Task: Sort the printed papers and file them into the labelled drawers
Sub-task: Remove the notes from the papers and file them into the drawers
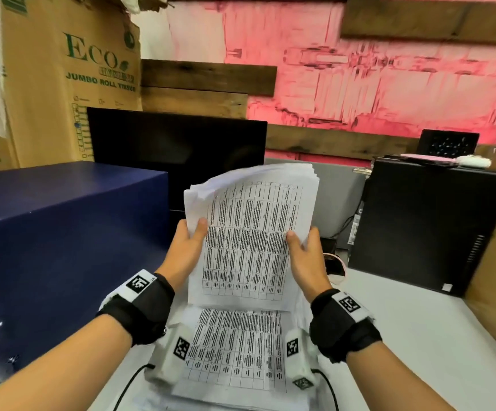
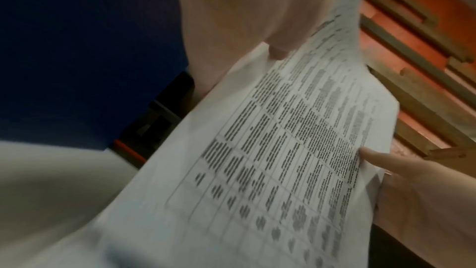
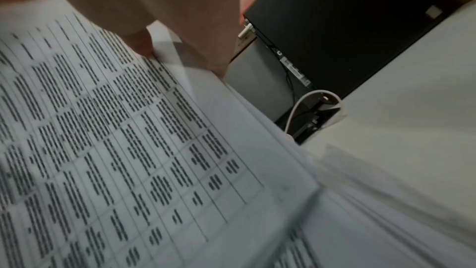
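left: blue box (image 1: pixel 62 232) blocks | right: black computer tower (image 1: pixel 424 226) blocks | ahead: monitor (image 1: pixel 175 146) | near-right table (image 1: pixel 418 336) open

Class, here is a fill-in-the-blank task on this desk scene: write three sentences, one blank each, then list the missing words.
1. Both hands hold up a sheaf of printed papers, with the left hand and right hand each gripping one ____ edge.
2. More printed pages lie flat on the ____.
3. The big box left of the papers is dark ____.

Missing words: side; desk; blue
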A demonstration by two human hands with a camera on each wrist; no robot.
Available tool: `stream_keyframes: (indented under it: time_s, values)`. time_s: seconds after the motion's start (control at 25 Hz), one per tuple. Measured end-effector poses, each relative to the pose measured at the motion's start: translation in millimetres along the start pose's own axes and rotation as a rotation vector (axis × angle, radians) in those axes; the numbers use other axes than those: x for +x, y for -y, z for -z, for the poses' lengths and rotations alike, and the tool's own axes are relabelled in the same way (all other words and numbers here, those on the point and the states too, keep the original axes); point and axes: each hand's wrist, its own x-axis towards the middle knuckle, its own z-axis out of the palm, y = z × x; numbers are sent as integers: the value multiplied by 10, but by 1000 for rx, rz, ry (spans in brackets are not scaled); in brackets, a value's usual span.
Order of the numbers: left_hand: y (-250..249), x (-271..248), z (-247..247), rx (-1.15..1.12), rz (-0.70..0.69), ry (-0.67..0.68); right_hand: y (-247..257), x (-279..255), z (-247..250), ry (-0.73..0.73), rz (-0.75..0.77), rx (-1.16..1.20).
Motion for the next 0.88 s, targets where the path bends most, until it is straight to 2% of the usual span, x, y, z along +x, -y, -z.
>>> stream_keyframes:
  time_s: [0.12, 0.2, 0.32, 0.44, 0.56, 0.68, 0.76, 0.88]
  values:
    - [-332, 38, -17, -27, -197, -68, 36, 61, -22, 3, 61, 2]
    - [-507, 94, -14, -52, -272, -87, -19, 43, -36, -16, 73, -9]
    - [-636, 130, -16, -137, -217, -54, -62, -26, -56, -67, 55, -39]
    - [-617, 100, -35, -120, -208, -39, -54, -63, -84, -93, 26, -47]
    - [-356, 112, -9, -61, -191, -11, -32, -76, -113, -106, -23, -100]
    - [8, 28, 50, 45, -50, 25, -16, -115, -133, -92, -38, -120]
    - [87, -58, 81, 51, -17, 2, 24, -156, -146, -55, -18, -125]
    - [-135, -130, 150, 32, -45, -81, 104, -165, -215, -71, 32, -115]
